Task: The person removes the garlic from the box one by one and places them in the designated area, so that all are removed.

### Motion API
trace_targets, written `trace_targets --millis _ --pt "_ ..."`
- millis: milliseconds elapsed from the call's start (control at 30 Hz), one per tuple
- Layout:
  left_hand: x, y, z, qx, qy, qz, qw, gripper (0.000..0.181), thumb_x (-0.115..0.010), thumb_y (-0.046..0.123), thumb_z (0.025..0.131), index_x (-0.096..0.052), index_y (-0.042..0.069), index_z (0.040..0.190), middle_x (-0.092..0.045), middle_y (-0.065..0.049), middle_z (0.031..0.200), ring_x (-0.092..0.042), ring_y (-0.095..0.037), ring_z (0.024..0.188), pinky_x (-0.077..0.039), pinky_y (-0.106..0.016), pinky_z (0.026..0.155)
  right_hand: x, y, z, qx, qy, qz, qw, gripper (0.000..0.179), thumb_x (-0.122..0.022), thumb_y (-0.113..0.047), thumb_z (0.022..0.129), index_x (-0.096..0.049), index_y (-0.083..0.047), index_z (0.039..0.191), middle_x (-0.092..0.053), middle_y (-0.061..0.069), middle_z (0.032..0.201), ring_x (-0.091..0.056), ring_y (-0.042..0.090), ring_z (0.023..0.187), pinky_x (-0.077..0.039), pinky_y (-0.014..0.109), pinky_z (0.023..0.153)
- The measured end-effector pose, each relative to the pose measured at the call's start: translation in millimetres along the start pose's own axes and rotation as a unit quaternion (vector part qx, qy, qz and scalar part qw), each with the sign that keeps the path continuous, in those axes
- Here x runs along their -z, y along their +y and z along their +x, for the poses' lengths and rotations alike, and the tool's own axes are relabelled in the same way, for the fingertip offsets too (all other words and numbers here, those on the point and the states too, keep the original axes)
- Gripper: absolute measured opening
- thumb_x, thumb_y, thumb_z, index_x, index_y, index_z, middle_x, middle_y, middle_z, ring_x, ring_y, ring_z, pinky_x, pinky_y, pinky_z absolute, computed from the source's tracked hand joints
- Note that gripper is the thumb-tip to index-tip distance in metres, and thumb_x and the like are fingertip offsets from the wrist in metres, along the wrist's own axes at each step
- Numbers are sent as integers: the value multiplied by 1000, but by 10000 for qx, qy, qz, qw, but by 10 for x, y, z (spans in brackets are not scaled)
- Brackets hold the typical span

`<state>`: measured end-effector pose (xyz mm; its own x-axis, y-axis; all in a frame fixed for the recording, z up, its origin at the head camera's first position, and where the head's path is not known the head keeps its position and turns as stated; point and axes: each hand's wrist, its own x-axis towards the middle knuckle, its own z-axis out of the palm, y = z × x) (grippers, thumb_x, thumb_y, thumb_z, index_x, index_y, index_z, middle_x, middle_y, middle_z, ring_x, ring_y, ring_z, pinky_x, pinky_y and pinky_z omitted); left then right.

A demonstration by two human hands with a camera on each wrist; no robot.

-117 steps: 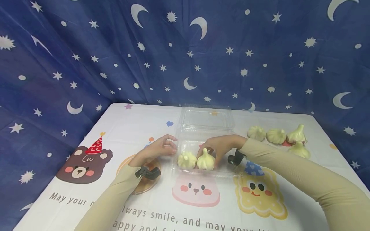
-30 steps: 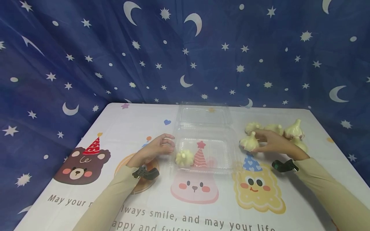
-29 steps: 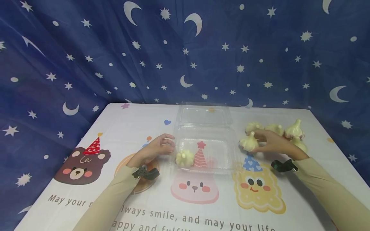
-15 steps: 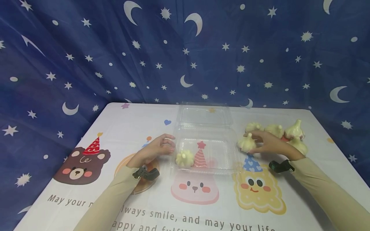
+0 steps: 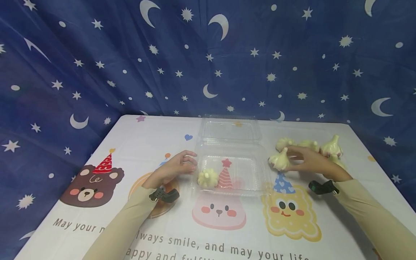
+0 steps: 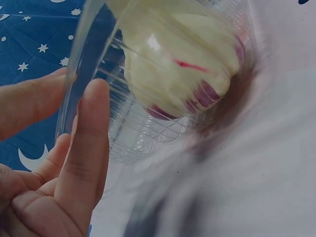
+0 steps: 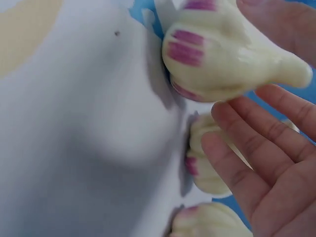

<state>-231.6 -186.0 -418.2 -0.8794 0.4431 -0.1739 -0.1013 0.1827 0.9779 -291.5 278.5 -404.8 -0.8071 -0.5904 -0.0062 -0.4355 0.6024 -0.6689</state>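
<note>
In the head view my right hand (image 5: 308,161) holds a pale garlic bulb (image 5: 278,160) between thumb and fingers, to the right of the container. Purple streaks mark this garlic bulb (image 7: 217,54) in the right wrist view, where the lower fingers (image 7: 256,140) extend loosely beneath it. A clear hinged plastic container (image 5: 253,164) lies with its lid folded back. One garlic bulb (image 5: 208,178) sits in its front left corner. My left hand (image 5: 177,167) is at the container's left wall; in the left wrist view its fingers (image 6: 86,143) pinch the plastic edge from both sides.
Several more garlic bulbs stand at the back right, among them a tall-necked garlic bulb (image 5: 331,146) and a garlic bulb (image 5: 284,143) just behind the held one. The white table cover (image 5: 152,139) has printed cartoons. A blue starry curtain (image 5: 182,90) hangs behind.
Nearly four seconds ago my right hand was inside the container at a second bulb; that bulb is now out, to the right. Within the last half second it has tilted slightly. Left hand unchanged.
</note>
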Motion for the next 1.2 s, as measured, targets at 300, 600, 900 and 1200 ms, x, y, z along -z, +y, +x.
trace_targets --millis 300,600,900,1200 --pt "-8 -1 -1 -35 1 -10 10000 60 -60 8 85 -30 -4 136 -50 -10 108 -57 -13 93 -52 -37 91 199 -25 -153 576 230 -474 9970 54 -75 -16 78 -55 0 126 -57 20 125 -52 -10 109 -52 24 89" --pt "5 1 -8 -158 -82 -29 9998 62 -60 10 85 -28 -7 135 -51 -12 109 -57 -12 93 -52 -37 91 458 -437 -187 848 245 -1142 9895 44 -77 -13 75 -62 -4 116 -65 15 116 -52 -14 100 -55 22 72" --pt "9 -7 -6 -159 -64 -33 9998 64 -61 13 85 -28 -7 136 -51 -11 108 -56 -12 93 -51 -36 92 424 -1052 133 1184 -658 -1558 9785 42 -74 -24 79 -63 -14 119 -66 0 117 -63 19 108 -52 37 90" --pt "11 -15 -4 -149 -33 -35 9999 62 -61 11 85 -30 -7 135 -51 -10 107 -56 -12 92 -52 -35 90 44 -1497 632 1454 -1875 -1303 9627 45 -73 -21 81 -61 -6 121 -63 9 122 -59 27 115 -48 43 96"
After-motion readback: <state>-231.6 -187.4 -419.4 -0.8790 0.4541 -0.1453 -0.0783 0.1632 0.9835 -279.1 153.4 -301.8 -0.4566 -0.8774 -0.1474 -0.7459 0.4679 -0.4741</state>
